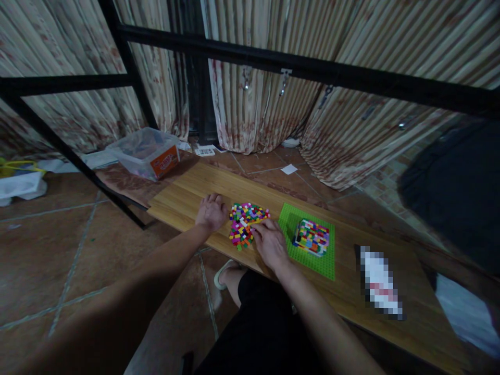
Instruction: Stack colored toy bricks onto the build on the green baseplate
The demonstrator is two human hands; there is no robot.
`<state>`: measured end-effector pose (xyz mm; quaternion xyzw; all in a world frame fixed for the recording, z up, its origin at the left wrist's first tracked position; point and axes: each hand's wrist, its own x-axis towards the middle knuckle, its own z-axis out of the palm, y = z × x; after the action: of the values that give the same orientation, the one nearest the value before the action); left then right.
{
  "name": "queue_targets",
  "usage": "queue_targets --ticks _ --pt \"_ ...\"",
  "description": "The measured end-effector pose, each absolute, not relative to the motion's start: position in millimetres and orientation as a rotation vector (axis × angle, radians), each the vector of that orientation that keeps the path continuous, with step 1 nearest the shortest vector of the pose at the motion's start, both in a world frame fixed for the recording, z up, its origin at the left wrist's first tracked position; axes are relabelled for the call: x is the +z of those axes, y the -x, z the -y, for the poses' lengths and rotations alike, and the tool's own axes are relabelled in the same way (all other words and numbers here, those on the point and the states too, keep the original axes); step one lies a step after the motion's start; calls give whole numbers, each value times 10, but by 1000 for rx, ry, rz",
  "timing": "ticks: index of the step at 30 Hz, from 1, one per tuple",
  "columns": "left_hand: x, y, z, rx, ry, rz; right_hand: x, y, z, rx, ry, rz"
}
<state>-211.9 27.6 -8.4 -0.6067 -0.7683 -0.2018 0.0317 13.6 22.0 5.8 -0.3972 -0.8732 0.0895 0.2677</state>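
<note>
A loose pile of small multicoloured building bricks (239, 234) lies on the wooden table. At the pile's left edge my left hand (212, 212) rests palm down on the wood, fingers stretched forward and holding nothing I can see. My right hand (270, 241) reaches over the pile's right side with thumb and fingertips drawn together. Something thin and yellow (258, 222) shows by those fingertips; what exactly they grip is too small to tell. Right of this hand, a green baseplate (288, 216) carries a block built of colourful bricks (313, 238).
A clear plastic bin (142, 148) with an orange label stands beyond the table's left end. On the table's right (344, 291) lies a dark-edged object with its face blurred out (380, 284). Black metal bars (250, 49) cross ahead, before striped curtains (258, 114).
</note>
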Motion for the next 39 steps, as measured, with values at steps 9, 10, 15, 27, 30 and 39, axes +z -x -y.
queue_targets --ticks 9,10,15,27,30,39 --pt "-96 2132 -282 -602 1879 2356 100 -149 -251 283 1098 2347" --pt "-92 2130 -282 -607 1878 2360 128 -180 -234 318 1101 2318" --pt "-75 2119 -276 -634 1877 2361 268 -436 -101 479 1137 2132" --pt "-92 2133 -290 -573 1848 2346 329 -1327 -53 435 1416 1777" --pt "-85 2130 -284 -576 1859 2340 322 -1386 -148 335 1413 1761" --pt "-104 2141 -299 -607 1850 2339 81 -1320 -324 289 1387 1698"
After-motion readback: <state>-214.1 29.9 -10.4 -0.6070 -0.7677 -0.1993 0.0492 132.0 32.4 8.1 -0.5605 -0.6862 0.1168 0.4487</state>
